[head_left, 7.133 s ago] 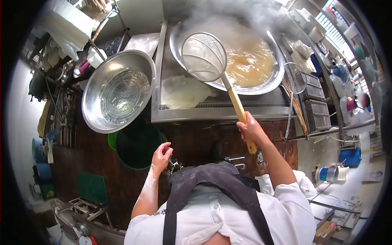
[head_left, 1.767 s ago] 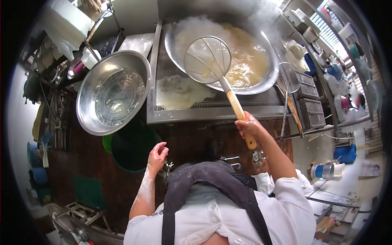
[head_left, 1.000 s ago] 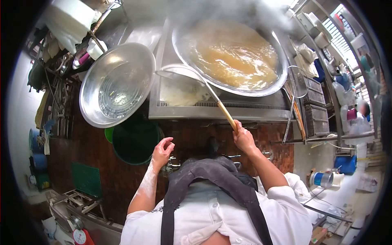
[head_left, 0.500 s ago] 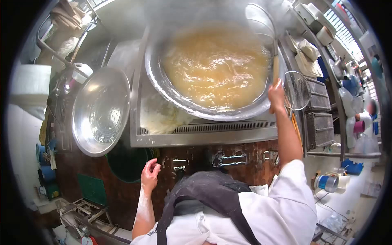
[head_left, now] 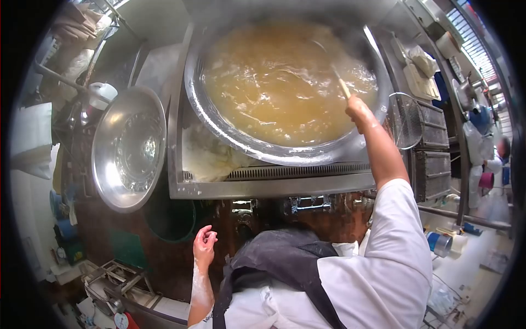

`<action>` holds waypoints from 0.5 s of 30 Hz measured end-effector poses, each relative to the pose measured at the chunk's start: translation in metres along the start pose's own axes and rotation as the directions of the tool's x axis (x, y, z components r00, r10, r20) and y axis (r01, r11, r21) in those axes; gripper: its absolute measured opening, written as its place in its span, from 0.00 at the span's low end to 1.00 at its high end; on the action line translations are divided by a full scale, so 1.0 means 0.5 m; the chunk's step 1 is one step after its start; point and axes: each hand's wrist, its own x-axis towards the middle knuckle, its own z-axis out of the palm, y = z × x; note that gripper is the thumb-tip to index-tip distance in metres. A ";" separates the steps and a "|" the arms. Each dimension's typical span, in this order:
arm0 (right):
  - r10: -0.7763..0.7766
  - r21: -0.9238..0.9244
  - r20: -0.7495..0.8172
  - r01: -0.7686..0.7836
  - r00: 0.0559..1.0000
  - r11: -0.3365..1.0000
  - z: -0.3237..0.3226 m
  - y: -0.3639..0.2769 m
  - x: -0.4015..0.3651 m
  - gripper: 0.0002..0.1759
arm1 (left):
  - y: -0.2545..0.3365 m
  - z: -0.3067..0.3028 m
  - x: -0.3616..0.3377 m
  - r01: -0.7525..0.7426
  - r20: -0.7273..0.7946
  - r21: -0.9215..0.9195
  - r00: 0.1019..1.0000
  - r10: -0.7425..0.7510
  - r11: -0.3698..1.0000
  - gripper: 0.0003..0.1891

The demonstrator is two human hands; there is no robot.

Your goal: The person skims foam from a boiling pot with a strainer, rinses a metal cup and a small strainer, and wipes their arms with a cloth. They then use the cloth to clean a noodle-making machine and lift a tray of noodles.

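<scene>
Far L of frame: steel basin (head_left: 109, 156), tilted. Lower L-ctr, your L hand (head_left: 204, 249) has fingers loosely curled, part open. Ctr, big metal pan (head_left: 263, 152) w/ cloudy amber liquid (head_left: 263, 101). Upper R-ctr, over/in pan, your strainer (head_left: 344, 88): long axis diagonal, head end up-L; pale wood handle, thin neck, head mostly hidden. Your R hand (head_left: 360, 112) grips handle.

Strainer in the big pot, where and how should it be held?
Grip the wooden handle from the person's side, where the right hand holds it. It slants out of the pot toward the person, while the metal end dips into steaming, likely hot liquid.
</scene>
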 end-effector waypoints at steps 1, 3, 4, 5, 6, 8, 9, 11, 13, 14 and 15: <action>-0.003 -0.027 0.058 0.005 0.998 1.000 0.004 0.002 -0.019 0.16 | -0.001 0.001 0.000 0.002 0.009 0.001 1.000 -0.002 1.000 0.19; -0.073 -0.159 0.176 0.101 0.982 0.982 0.022 0.008 -0.020 0.14 | -0.011 -0.004 0.006 -0.026 0.021 -0.015 0.999 0.027 1.000 0.19; -0.128 -0.260 0.244 0.192 0.961 0.946 0.057 0.019 0.008 0.14 | -0.017 -0.006 0.008 -0.041 0.027 -0.024 0.999 0.041 0.999 0.19; -0.173 -0.348 0.315 0.283 0.933 0.894 0.059 0.007 -0.023 0.13 | -0.018 -0.010 0.010 -0.039 0.035 -0.028 0.999 0.040 0.999 0.19; 0.011 -0.236 0.247 0.049 0.969 0.971 0.063 -0.004 -0.055 0.10 | -0.017 -0.014 0.012 -0.053 0.044 -0.026 0.998 0.054 0.998 0.19; -0.210 -0.334 0.347 0.330 0.914 0.883 0.104 0.010 -0.046 0.08 | -0.011 -0.021 0.007 -0.079 0.059 -0.021 0.995 0.080 0.997 0.19; -0.269 -0.327 0.380 0.400 0.885 0.856 0.117 0.007 -0.060 0.08 | -0.010 -0.026 0.004 -0.090 0.060 -0.012 0.994 0.090 0.996 0.18; -0.373 -0.134 0.390 0.453 0.842 0.881 0.148 0.023 -0.100 0.09 | -0.025 -0.044 -0.002 -0.105 0.066 -0.008 0.992 0.106 0.994 0.18; -0.391 -0.031 0.436 0.447 0.811 0.894 0.143 0.030 -0.184 0.08 | -0.038 -0.065 -0.011 -0.121 0.068 -0.006 0.990 0.121 0.993 0.18; -0.399 0.018 0.458 0.441 0.794 0.898 0.142 0.038 -0.225 0.08 | -0.043 -0.075 -0.017 -0.129 0.069 -0.006 0.989 0.129 0.992 0.17; -0.405 0.098 0.466 0.409 0.787 0.907 0.154 0.049 -0.251 0.09 | -0.048 -0.083 -0.021 -0.140 0.071 -0.008 0.988 0.140 0.990 0.17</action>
